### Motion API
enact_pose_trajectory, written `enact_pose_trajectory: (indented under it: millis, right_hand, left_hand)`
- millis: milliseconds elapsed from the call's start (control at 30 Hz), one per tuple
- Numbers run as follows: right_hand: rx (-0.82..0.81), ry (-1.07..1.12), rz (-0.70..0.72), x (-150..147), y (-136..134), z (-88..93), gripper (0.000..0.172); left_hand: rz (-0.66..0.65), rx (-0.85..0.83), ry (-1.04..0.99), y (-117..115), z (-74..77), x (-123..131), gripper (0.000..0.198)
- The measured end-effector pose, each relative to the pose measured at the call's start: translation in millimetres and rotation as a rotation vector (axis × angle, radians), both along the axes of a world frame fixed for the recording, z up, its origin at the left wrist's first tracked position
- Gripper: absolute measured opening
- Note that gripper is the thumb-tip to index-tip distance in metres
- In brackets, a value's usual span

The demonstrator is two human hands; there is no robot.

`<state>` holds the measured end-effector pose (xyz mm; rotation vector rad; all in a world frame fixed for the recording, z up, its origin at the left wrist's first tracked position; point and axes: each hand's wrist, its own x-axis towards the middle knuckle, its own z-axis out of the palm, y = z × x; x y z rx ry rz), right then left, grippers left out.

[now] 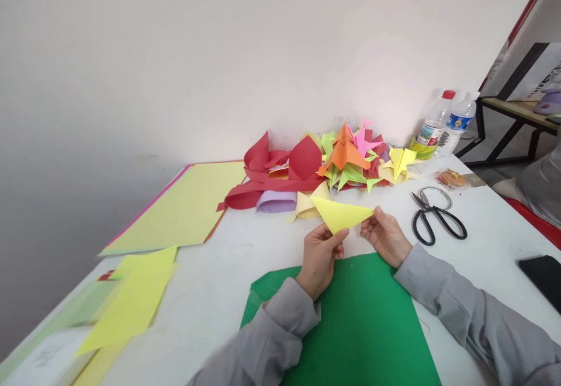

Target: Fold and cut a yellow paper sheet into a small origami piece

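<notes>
A yellow paper folded into a triangle (339, 213) is held up above the white table (228, 269). My left hand (319, 259) pinches its lower point between thumb and fingers. My right hand (385, 236) pinches its right tip. Both arms wear grey sleeves. A large green sheet (363, 327) lies flat under my hands, near the table's front edge.
A heap of folded paper figures and scraps (324, 170) sits at the back. Black scissors (436, 219) lie to the right, with two water bottles (445, 123) behind. A stack of yellow sheets (184, 208) lies left, more loose sheets (131, 301) nearer. A black phone (543, 278) rests at right.
</notes>
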<state>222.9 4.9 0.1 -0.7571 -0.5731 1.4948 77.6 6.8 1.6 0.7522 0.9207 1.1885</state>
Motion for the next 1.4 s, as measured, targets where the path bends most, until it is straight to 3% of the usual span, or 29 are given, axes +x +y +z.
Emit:
enact_pose_trajectory:
  millis: [167, 333, 500, 933, 1267, 1400]
  right_hand:
    - [0.048, -0.038, 0.025, -0.9, -2.0, -1.0, 0.053]
    - [0.043, -0.325, 0.058, -4.5, -3.2, -1.2, 0.034]
    - [0.083, -0.481, 0.080, -6.2, -4.3, -4.6, 0.033]
    - [-0.033, -0.079, -0.057, -5.2, 0.1, 0.2, 0.038]
    - [-0.015, -0.009, -0.067, -2.8, 0.6, -3.8, 0.036]
    - [-0.034, 0.038, -0.065, -2.3, 1.1, -0.7, 0.044]
  left_hand:
    - [0.004, 0.003, -0.001, 0.0, 1.3, 0.1, 0.032]
    - [-0.025, 0.031, 0.050, -2.6, 2.6, 1.4, 0.031]
    - [-0.061, 0.049, 0.096, -4.4, 2.9, 3.0, 0.031]
    - [-0.032, 0.012, 0.110, -3.6, 1.3, 2.1, 0.028]
    - [-0.057, 0.022, 0.085, -4.1, 3.1, 1.2, 0.027]
    - [-0.033, 0.019, 0.107, -3.8, 1.4, 2.3, 0.028]
